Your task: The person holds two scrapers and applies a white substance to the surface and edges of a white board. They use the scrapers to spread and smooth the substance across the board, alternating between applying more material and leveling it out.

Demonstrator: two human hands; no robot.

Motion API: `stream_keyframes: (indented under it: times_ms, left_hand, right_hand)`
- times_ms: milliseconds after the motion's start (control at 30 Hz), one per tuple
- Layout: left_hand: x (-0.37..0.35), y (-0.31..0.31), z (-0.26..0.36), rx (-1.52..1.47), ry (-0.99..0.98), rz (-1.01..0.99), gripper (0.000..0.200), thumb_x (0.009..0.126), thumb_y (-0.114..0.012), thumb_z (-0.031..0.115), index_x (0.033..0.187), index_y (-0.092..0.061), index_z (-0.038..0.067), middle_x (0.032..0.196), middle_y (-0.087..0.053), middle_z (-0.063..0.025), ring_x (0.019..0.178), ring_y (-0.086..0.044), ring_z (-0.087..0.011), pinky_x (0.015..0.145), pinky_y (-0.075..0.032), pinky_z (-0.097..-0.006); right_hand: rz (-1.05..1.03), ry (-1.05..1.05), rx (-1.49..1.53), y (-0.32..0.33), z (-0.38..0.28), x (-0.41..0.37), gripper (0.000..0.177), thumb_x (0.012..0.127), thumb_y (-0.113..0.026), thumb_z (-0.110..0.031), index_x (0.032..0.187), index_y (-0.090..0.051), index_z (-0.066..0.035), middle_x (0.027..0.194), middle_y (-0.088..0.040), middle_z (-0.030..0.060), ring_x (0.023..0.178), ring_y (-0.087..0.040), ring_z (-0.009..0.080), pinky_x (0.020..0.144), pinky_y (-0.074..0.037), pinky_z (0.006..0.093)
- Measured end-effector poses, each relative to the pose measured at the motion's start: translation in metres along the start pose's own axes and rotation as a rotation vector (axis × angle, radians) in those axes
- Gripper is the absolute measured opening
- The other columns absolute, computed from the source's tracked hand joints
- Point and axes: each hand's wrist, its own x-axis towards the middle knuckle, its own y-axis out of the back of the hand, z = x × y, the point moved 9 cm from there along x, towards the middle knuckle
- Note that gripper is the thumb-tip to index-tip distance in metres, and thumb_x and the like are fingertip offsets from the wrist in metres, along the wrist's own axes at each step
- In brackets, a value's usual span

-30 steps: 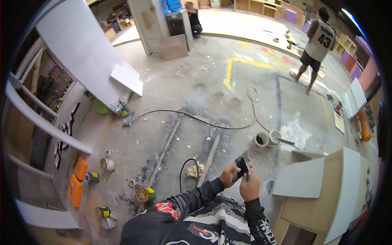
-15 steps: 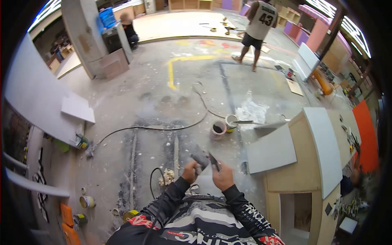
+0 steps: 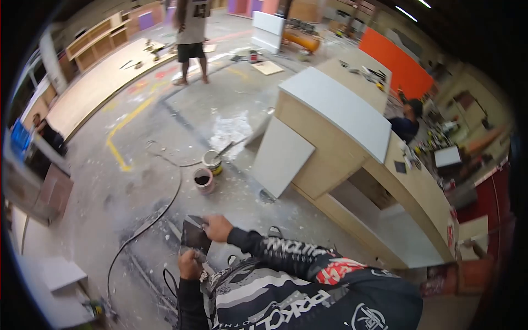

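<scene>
Colours logged.
I see dark grey scraper point(image 3: 195, 237), pink bucket point(image 3: 204, 181), orange panel point(image 3: 404, 69), yellow floor line point(image 3: 116, 155).

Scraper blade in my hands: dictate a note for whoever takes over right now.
Left hand: shut on the lower end of the scraper blade.
Right hand: pinches its upper edge.
Pink pot and white pot, the latter with a tool in it, stand open on the floor ahead. Grey panel leans on the wooden cabinet.
Done: blade in hand. Left: it touches no surface yet.
</scene>
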Motion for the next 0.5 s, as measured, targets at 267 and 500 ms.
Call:
stream_keyframes:
  times_ms: [267, 500]
  left_hand:
    - [-0.003, 0.006, 0.076, -0.281, 0.040, 0.455, 0.045, 0.078, -0.047, -0.007, 0.122, -0.054, -0.006, 0.115, -0.061, -0.0153, 0.108, -0.058, -0.0227, 0.094, -0.044, -0.0344]
    - [-0.001, -0.096, 0.161, 0.440, -0.568, -0.105, 0.068, 0.064, -0.054, -0.003, 0.131, -0.054, 0.004, 0.141, -0.045, -0.0194, 0.136, -0.036, -0.0396, 0.112, -0.022, -0.0549]
  right_hand:
    - [0.018, -0.950, 1.468, 0.013, 0.084, -0.032, 0.028, 0.088, -0.067, -0.041, 0.079, -0.051, -0.019, 0.058, -0.037, -0.0077, 0.044, -0.034, 0.0020, 0.036, -0.020, 0.0197]
    - [-0.335, -0.882, 1.723, -0.073, 0.086, -0.073, 0.034, 0.096, -0.043, -0.037, 0.109, -0.058, -0.009, 0.092, -0.064, 0.0074, 0.090, -0.061, 0.0223, 0.086, -0.049, 0.0394]
